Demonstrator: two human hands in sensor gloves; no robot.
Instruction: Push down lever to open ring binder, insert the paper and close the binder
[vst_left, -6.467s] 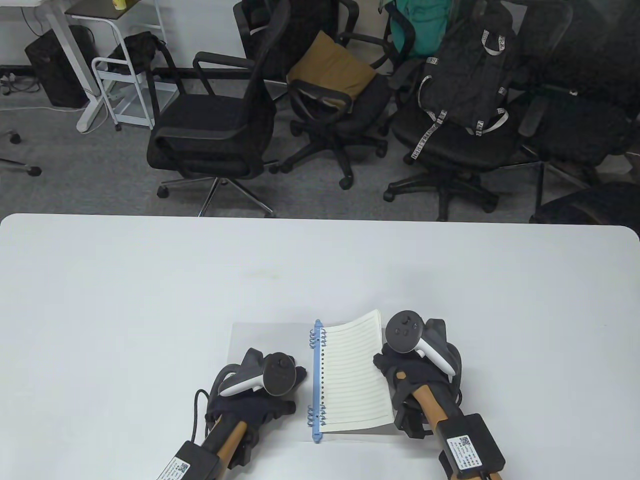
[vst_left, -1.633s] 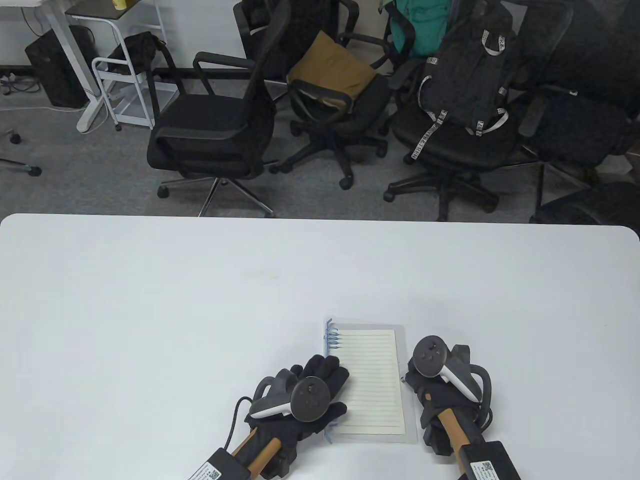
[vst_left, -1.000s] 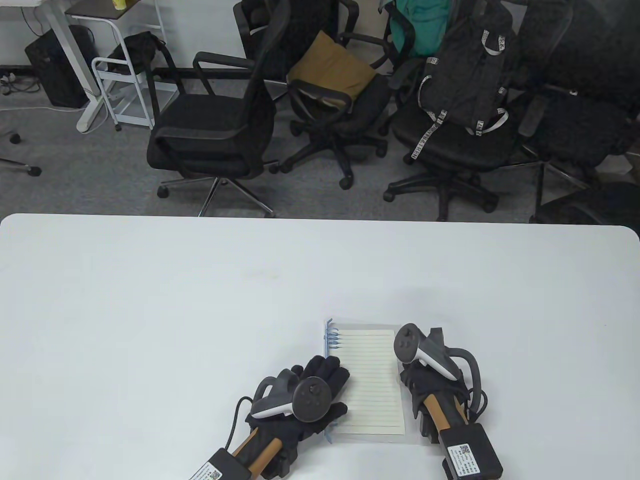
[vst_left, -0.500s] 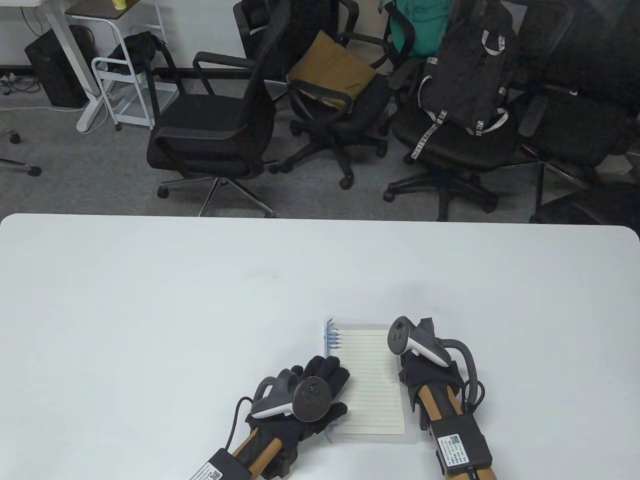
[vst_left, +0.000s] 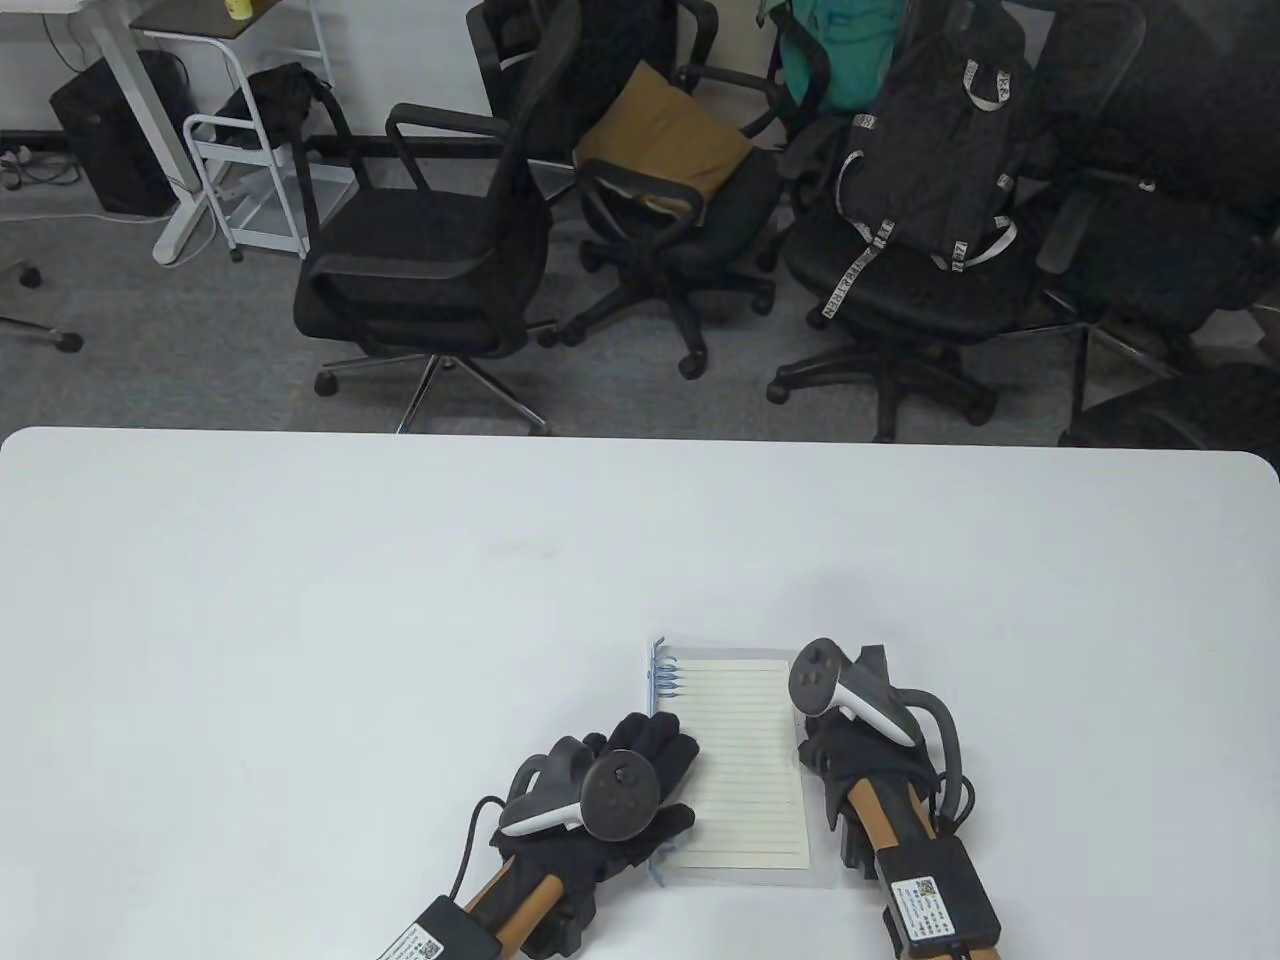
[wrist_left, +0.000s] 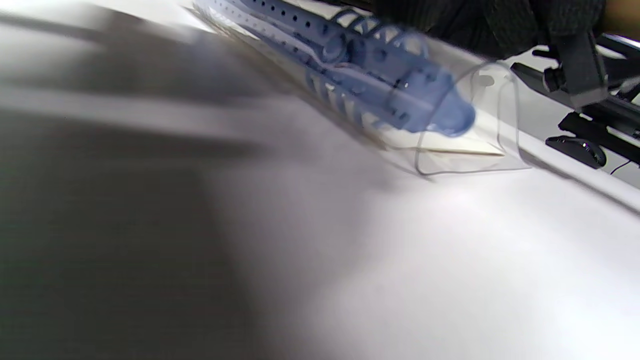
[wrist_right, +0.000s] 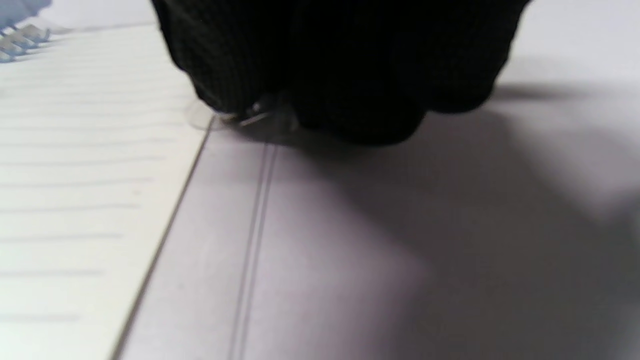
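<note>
Table view: binder (vst_left: 745, 765) between left hand (vst_left: 640, 775) and right hand (vst_left: 845, 755).

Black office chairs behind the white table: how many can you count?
4 clearly: one empty black office chair at left, one holding a tan cushion, one holding a black backpack, one at right. Others may be hidden behind them.

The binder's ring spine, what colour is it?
Light blue. The ring spine shows best in the left wrist view; the table view shows only its far end.
</note>
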